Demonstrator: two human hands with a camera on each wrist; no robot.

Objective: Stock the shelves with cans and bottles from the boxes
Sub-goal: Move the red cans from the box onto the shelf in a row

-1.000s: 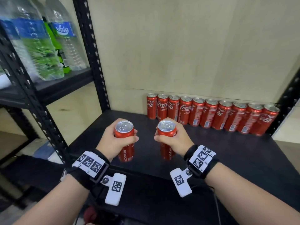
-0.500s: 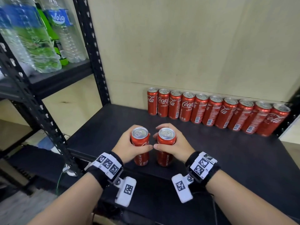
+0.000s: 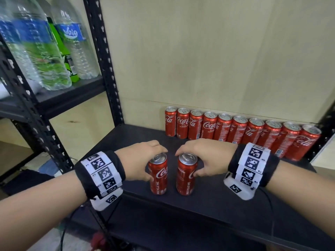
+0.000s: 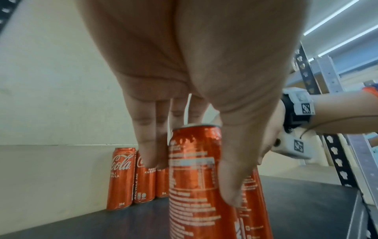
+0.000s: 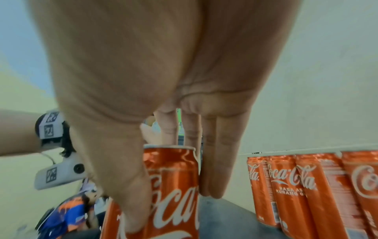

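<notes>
From the head view, two slim red aluminium cola cans, the left can and the right can, stand near the front edge of the black shelf, each in the grip of the left hand and right hand; the row of matching red cans lines the far wall. The left wrist view shows thumb and fingers wrapped narrowly round the can's top, so slide it back upright. The right wrist view shows the same clasp; I'd push both level to just before the row, not tipping them.

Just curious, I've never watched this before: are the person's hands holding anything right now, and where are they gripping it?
Each hand holds one red Coca-Cola can by its upper side: left hand on the left can, right hand on the right can.
</notes>
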